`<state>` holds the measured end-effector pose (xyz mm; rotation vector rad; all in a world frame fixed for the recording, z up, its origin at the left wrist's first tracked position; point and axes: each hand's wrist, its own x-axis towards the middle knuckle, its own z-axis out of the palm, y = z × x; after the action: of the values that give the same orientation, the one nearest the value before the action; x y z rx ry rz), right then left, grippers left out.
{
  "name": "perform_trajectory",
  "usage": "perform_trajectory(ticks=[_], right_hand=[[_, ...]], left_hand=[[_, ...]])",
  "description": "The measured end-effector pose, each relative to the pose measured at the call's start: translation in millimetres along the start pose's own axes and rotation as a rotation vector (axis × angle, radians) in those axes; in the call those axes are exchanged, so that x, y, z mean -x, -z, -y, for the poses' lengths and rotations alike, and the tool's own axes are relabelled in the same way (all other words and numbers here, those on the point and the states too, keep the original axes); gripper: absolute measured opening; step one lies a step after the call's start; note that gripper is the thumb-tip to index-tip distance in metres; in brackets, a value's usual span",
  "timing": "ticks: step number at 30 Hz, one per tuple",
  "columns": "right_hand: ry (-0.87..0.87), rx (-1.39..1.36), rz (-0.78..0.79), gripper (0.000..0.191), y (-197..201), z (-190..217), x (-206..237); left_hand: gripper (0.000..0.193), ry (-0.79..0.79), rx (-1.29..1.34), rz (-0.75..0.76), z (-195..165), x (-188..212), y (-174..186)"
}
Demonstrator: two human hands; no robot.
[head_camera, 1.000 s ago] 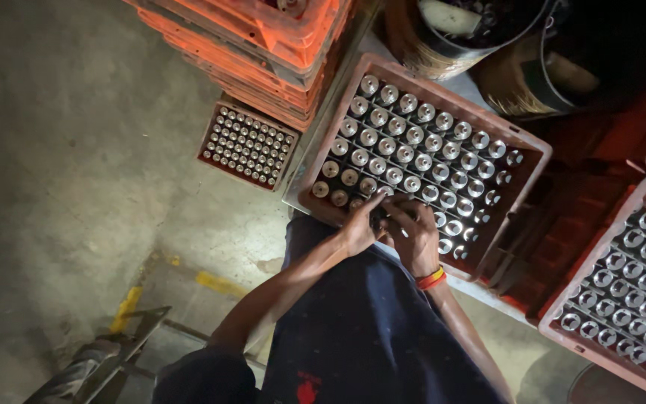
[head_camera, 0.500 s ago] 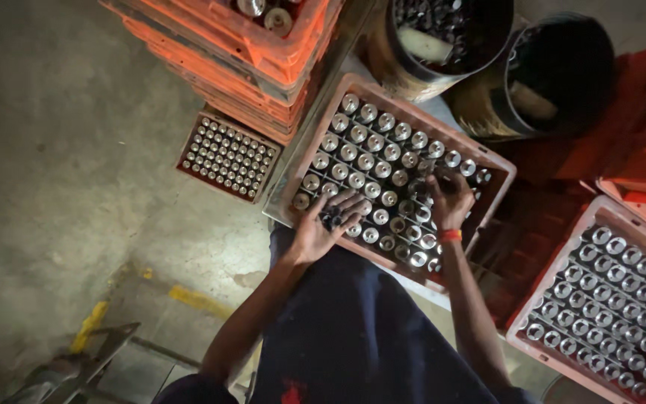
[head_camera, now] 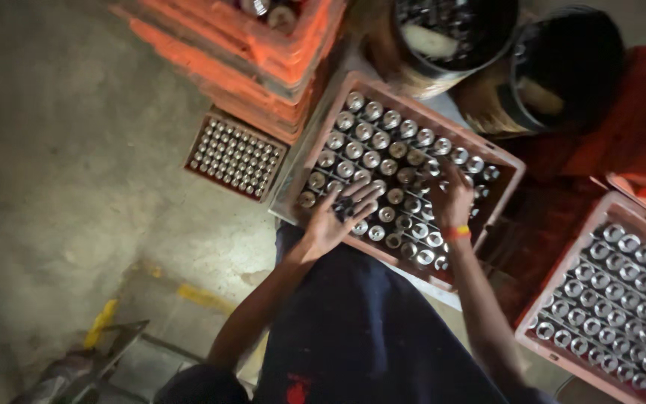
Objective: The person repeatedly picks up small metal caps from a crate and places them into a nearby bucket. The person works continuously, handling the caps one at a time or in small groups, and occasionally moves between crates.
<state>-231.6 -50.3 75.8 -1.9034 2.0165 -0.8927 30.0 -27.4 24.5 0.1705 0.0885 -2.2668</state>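
Hand left (head_camera: 334, 217) lies spread, palm up, and hand right (head_camera: 451, 198) rests fingers-down on the metal cylinders (head_camera: 383, 161) in our slanted pink crate (head_camera: 315, 146), whose cells look nearly all filled; whether either pinches one we cannot tell.

Around the work spot
A stack of orange crates (head_camera: 263, 52), two dark buckets (head_camera: 450, 37), a small tray of metal pieces (head_camera: 235, 155), and a second filled crate (head_camera: 614, 299) at right.

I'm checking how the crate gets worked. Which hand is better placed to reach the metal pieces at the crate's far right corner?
Probably the right hand: it already rests over the crate's right-side pieces, whereas the left hand hovers palm-up near the left edge.
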Motion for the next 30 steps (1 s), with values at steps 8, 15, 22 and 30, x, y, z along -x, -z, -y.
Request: perform_trajectory(ticks=[8, 15, 22, 30], right_hand=[[0.186, -0.212, 0.163, 0.034, -1.4, 96.5, 75.3], [-0.061, -0.546, 0.147, 0.019, -18.1, 68.2, 96.0], [-0.473, -0.514, -0.036, 0.032, -16.2, -22.4, 27.0], [0.152, 0.092, -0.118, 0.027, -13.7, -47.9, -42.2]], left_hand=[[0.064, 0.083, -0.099, -0.074, 31.8, -10.2, 11.7], [0.059, 0.106, -0.060, -0.134, 25.7, 1.9, 3.4], [0.067, -0.009, -0.003, -0.005, 10.5, 3.7, -6.9], [0.062, -0.061, 0.013, -0.095, -6.8, 15.5, -4.8]])
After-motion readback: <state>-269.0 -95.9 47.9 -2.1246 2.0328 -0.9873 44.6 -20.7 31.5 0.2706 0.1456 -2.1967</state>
